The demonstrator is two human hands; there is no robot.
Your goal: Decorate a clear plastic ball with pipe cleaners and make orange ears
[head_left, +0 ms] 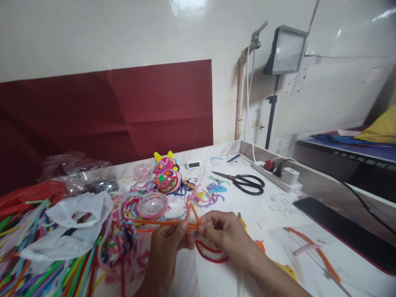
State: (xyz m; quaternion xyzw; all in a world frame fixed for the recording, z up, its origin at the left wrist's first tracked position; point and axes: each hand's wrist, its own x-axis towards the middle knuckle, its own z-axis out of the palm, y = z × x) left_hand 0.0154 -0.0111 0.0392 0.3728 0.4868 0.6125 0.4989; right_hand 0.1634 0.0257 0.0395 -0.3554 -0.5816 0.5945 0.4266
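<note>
Orange pipe cleaners [154,222] stretch between my two hands above the table, with one part bent up into a peak. My left hand [173,243] pinches them between thumb and fingers, the long ends sticking out to the left. Close beside it, my right hand [218,233] has its fingers closed on the bent part. Beneath my hands lies a round piece edged with red pipe cleaner [213,258], partly hidden by the right hand. A loose orange pipe cleaner [323,255] rests on paper at the right.
Large scissors [247,183] lie beyond my hands, near a power strip [278,177] and a black phone [343,231]. Colourful mask-like pieces [168,180] and a clear round shell [152,205] sit at the centre. Several pipe cleaners and a white plastic bag [68,231] cover the left.
</note>
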